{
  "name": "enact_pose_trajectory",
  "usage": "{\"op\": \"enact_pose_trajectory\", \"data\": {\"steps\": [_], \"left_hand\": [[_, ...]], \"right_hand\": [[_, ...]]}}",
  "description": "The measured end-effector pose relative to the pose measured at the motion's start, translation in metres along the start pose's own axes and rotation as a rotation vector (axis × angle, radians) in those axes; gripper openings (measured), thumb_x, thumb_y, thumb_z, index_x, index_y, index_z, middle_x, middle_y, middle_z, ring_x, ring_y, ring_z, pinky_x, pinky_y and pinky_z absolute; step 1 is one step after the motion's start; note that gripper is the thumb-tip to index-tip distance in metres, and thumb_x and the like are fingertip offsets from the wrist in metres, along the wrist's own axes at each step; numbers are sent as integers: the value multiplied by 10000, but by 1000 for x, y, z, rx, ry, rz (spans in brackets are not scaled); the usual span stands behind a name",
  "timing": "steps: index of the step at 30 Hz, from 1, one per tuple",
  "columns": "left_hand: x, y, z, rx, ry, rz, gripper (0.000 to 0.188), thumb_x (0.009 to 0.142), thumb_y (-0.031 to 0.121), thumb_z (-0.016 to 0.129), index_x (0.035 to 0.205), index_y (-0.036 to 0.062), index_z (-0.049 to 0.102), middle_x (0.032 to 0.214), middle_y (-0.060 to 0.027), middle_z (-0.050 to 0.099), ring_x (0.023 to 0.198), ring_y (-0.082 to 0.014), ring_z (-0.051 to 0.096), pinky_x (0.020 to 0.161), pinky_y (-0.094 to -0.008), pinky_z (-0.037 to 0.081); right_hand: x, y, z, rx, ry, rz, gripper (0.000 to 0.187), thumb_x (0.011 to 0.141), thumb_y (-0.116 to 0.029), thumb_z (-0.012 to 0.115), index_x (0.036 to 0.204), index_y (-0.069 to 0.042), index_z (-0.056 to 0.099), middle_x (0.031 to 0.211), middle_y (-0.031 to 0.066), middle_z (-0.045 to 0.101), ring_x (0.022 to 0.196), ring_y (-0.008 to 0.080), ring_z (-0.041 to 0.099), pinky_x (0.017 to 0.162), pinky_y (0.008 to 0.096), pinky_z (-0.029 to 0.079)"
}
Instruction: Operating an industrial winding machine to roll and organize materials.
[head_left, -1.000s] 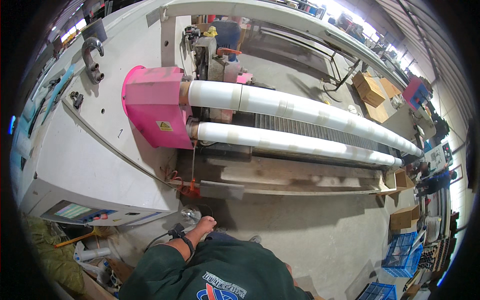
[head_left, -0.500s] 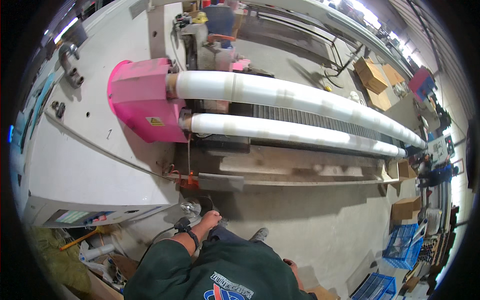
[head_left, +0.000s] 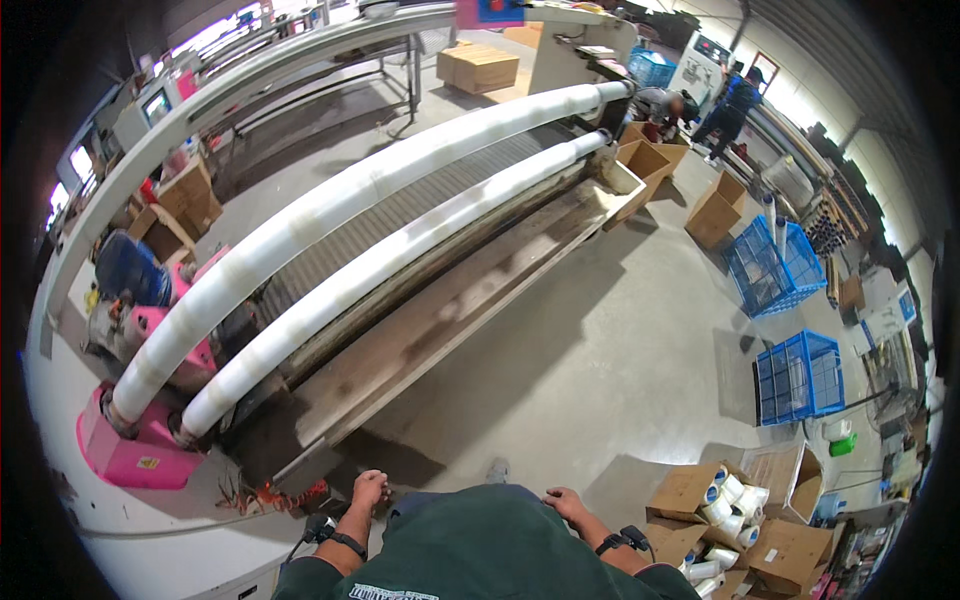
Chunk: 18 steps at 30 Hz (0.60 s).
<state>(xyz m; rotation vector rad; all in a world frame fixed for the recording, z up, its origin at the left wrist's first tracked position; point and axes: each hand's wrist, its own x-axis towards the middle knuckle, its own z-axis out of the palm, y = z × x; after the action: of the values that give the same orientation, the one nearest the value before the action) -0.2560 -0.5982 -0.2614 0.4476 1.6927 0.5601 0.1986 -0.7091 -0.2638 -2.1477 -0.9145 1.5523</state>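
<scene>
My left hand (head_left: pixel 371 488) hangs low in front of my body, its fingers curled in with nothing visible in them. It is nearest to the orange-red piece (head_left: pixel 300 494) at the near end of the machine's trough (head_left: pixel 430 345), without touching it. At my other side, my right hand (head_left: pixel 567 503) hangs over the floor, fingers loosely curled and holding nothing I can see. Two long white rollers, an upper roller (head_left: pixel 300 222) and a lower roller (head_left: pixel 385 278), run away from me to the far right. Their near ends sit in a pink housing (head_left: pixel 130 450).
Blue crates (head_left: pixel 800 378) stand on the floor to the right. Below them, open cardboard boxes (head_left: pixel 690 490) hold several white rolls (head_left: pixel 728 508). Another carton (head_left: pixel 715 210) stands farther off. A person in dark clothes (head_left: pixel 735 110) stands at the far right, with another person crouching nearby.
My view has swung to the right, so the pink housing now sits lower left and the crates and boxes show more fully. Both forearms now show, and my right hand is in fuller view.
</scene>
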Motion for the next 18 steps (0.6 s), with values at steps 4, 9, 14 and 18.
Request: {"op": "enact_pose_trajectory", "data": {"steps": [4, 9, 14, 18], "left_hand": [[5, 57, 76, -63, -137, 86, 104, 847, 169, 548, 876, 70, 559, 686, -18, 535, 543, -135, 542, 467, -272, 431], [21, 138, 149, -43, -107, 192, 165, 842, 215, 575, 918, 71, 551, 710, 1, 525, 563, -102, 531, 506, -243, 426], [59, 212, 203, -169, -183, 224, 160, 858, 230, 574, 869, 81, 518, 679, 17, 493, 557, -81, 517, 470, -226, 385], [104, 294, 262, -244, -197, 316, 252, 869, 273, 563, 1008, 67, 520, 766, -29, 550, 625, -135, 566, 532, -242, 435]], "right_hand": [[21, 23, -70, 92, -19, 135, 466, 744, -177, 644, 1122, 73, 537, 984, 171, 626, 802, 200, 616, 683, 301, 490], [54, 15, -126, 304, 28, 224, 435, 769, -137, 632, 1146, 51, 523, 949, 123, 612, 771, 181, 599, 622, 287, 471], [104, -18, -155, 343, 31, 254, 464, 785, -139, 615, 1195, 38, 490, 1052, 138, 590, 854, 218, 608, 701, 317, 478], [155, -38, -185, 223, 45, 100, 432, 768, -181, 653, 1119, 50, 553, 1013, 138, 621, 899, 224, 605, 776, 318, 475]]}}
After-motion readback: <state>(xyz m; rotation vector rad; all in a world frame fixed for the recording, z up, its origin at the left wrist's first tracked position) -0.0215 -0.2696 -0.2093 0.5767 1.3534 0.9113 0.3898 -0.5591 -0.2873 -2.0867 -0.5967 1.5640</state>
